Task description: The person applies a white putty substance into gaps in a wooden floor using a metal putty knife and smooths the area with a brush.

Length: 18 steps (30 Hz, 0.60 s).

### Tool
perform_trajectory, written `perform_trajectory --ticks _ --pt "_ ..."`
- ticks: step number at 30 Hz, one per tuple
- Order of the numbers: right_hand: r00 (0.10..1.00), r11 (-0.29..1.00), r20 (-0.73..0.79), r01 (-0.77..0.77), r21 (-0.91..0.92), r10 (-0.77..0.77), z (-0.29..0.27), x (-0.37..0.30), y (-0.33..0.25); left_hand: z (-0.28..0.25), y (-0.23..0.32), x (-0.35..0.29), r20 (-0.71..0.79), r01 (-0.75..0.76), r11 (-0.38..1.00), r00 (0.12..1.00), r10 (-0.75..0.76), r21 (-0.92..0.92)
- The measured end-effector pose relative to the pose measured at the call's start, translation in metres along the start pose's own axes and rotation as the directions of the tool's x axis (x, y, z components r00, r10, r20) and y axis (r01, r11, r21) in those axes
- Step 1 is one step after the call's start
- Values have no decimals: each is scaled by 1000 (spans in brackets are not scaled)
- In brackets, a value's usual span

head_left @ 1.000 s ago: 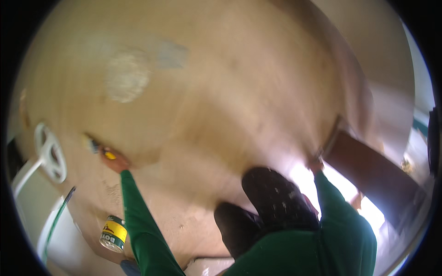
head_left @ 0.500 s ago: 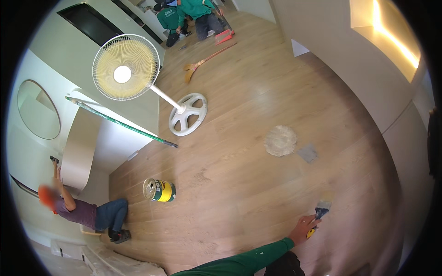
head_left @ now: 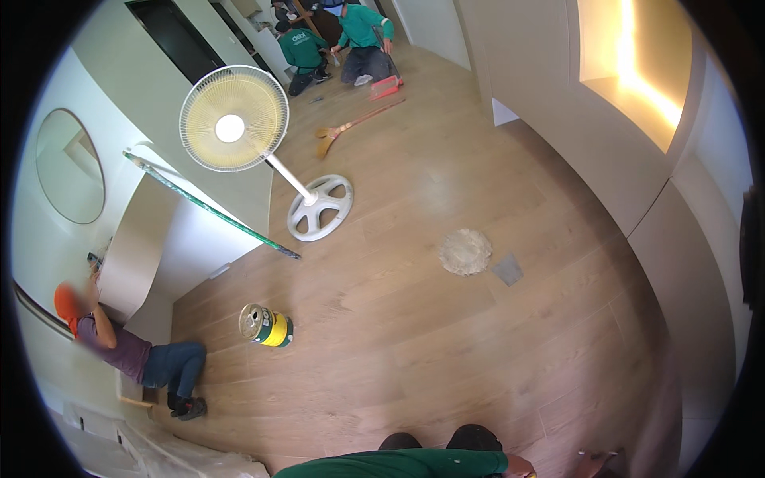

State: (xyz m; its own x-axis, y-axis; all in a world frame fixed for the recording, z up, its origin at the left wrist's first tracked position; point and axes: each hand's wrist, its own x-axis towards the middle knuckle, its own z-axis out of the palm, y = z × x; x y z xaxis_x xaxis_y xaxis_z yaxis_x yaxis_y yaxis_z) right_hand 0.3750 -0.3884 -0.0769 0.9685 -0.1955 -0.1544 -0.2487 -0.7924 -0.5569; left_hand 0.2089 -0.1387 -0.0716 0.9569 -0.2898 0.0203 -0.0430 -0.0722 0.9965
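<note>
My left hand point(head_left: 518, 465) is at the lower edge, at the end of a green sleeve point(head_left: 398, 464). The frame cuts off most of its fingers. A small yellow bit shows at the hand, matching the handle of the scraper it held before; the scraper's blade is out of view. To its right, my right hand point(head_left: 594, 463) shows only in part, blurred and cut by the edge; I cannot tell what it holds. Both hands are low over the wood-plank floor point(head_left: 414, 358), by my dark knees point(head_left: 470, 440).
A green and yellow can point(head_left: 276, 328) stands left. A round fluffy pad point(head_left: 465, 252) and a grey square point(head_left: 508, 270) lie ahead. Beyond are a standing fan point(head_left: 319, 209), a green pole point(head_left: 215, 213), a broom point(head_left: 339, 135) and a red dustpan point(head_left: 386, 88). Co-workers point(head_left: 171, 366) point(head_left: 303, 52) are left and far back.
My left hand has drawn back from the floor to the lower edge, taking the scraper with it. My right hand has come partly into view. The view has shifted slightly.
</note>
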Motion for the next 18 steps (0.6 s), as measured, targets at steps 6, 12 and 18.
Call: perform_trajectory --ticks 6,12,18 --pt "987 987 100 119 108 -130 22 -16 -120 -139 87 -49 -354 89 919 905 -235 -384" --pt "865 803 362 76 591 -348 104 -35 -194 -259 79 -184 -825 75 975 523 -216 -207" --pt "662 838 667 -106 535 -342 150 -79 -274 -270 59 -268 -819 -172 802 174 -547 -572"
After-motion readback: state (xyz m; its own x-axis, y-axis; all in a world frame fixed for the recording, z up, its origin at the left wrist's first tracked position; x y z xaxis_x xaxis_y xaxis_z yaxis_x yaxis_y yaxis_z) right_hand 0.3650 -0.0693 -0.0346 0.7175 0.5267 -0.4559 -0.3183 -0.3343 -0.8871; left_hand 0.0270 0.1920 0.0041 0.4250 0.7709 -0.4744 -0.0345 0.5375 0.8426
